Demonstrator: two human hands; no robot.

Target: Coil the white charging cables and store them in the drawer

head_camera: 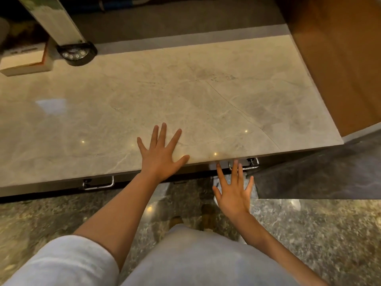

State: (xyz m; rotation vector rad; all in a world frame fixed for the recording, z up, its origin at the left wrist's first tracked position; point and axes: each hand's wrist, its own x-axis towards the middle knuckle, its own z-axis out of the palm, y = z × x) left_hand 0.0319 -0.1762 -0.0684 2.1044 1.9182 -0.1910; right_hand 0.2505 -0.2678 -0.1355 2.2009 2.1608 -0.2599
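Both hands flat-fingered, holding nothing: left hand (161, 154) on the counter (185, 96), right hand (235, 193) by the handle (250, 164). No cables visible. Hook that handle, pull drawer straight.

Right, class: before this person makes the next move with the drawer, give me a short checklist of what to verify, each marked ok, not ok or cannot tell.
1. Left hand free: ok, flat on the countertop, fingers spread.
2. Right hand free: ok, fingers straight, holding nothing.
3. Right hand at the right drawer handle: ok, fingertips close to it, not gripping.
4. Drawer open: cannot tell, its front lies hidden under the countertop edge.
5. White cables in sight: not ok, none visible.
6. Left drawer handle untouched: ok.
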